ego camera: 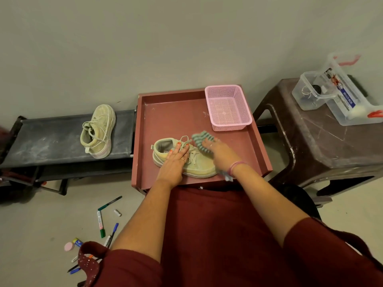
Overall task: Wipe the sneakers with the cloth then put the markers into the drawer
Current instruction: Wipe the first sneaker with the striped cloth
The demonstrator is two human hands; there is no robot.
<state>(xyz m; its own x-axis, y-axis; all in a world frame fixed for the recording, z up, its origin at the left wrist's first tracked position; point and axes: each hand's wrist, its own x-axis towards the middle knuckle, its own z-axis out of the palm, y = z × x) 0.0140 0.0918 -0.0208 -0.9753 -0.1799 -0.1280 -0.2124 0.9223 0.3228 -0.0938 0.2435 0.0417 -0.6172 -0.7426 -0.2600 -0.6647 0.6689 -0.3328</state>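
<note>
Suede-ish sneaker [192,162] is pinned flat by left hand [176,160]; striped cloth [202,141] is clamped in right-hand fingers [207,142], wiping step underway, other sneaker [98,131] probably gets wiped next.

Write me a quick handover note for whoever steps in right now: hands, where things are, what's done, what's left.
Left hand presses flat on the sneaker in the red tray.
Right hand holds the cloth against that sneaker's far side, mid-wipe.
Second sneaker sits on the dark rack to the left; can't tell if it's wiped.
Markers lie scattered on the floor, none put away. No drawer is visible.
Left: finish wiping, then collect markers.
</note>
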